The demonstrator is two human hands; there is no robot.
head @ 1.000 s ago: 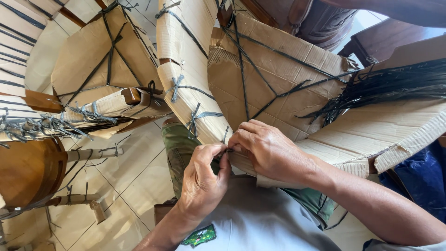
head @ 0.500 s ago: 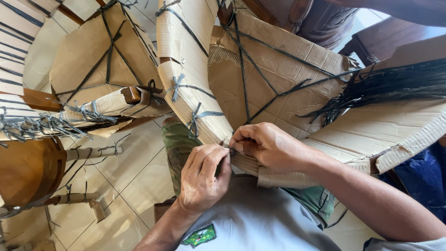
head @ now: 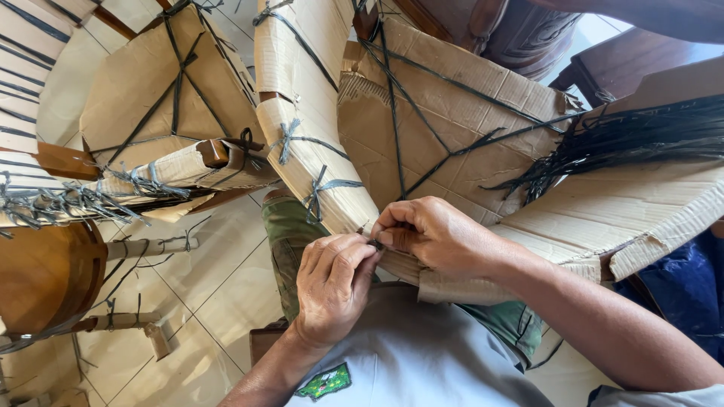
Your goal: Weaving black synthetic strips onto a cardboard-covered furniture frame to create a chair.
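Observation:
A cardboard-wrapped piece of furniture (head: 445, 113), bound with dark plastic string, leans over my lap. Its padded cardboard edge (head: 302, 143) carries two grey string knots above my hands. My left hand (head: 332, 286) and my right hand (head: 434, 237) meet at the lower end of that edge, fingertips pinched together on a thin dark string (head: 373, 243). Both hands are closed on it. The string itself is mostly hidden by my fingers.
A loose bundle of black strings (head: 633, 143) lies on a cardboard flap at right. Another wrapped piece (head: 166, 98) stands at the left, with bare wooden furniture (head: 45, 279) below it on the tiled floor (head: 204, 264). Dark carved wood (head: 498, 30) is behind.
My left hand has shifted up and turned so its fingertips now pinch against the right hand's fingers at the cardboard edge. The right hand has stayed almost in place.

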